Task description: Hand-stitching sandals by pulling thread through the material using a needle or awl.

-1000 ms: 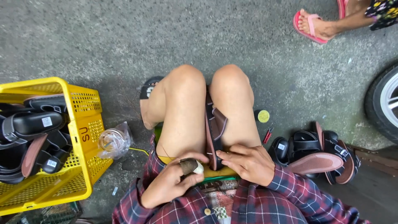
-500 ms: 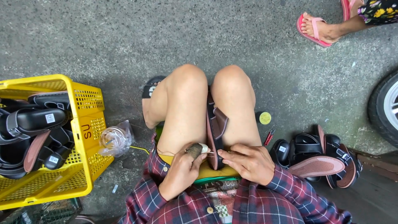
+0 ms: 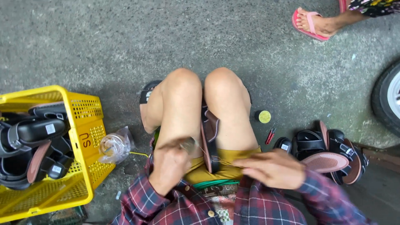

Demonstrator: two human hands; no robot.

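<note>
I sit on the ground with a brown sandal (image 3: 209, 139) clamped sole-up between my knees. My left hand (image 3: 171, 164) rests on my left thigh, fingers closed around a small tool handle (image 3: 188, 144) whose tip points toward the sandal. A thin thread runs from the sandal toward my right hand (image 3: 273, 168), which is blurred and lies over my right thigh with fingers pinched together. Both forearms wear red plaid sleeves.
A yellow plastic crate (image 3: 85, 141) of black sandals stands at the left, with a clear bagged cup (image 3: 113, 146) beside it. More sandals (image 3: 329, 156) are piled at the right, near a small yellow lid (image 3: 264, 116) and red clippers (image 3: 271, 135). Another person's foot in a pink flip-flop (image 3: 314, 25) and a wheel (image 3: 389, 98) are at right.
My left hand moved from my lap up toward the sandal with the tool. My right hand shifted off the sandal to the right, drawing the thread out.
</note>
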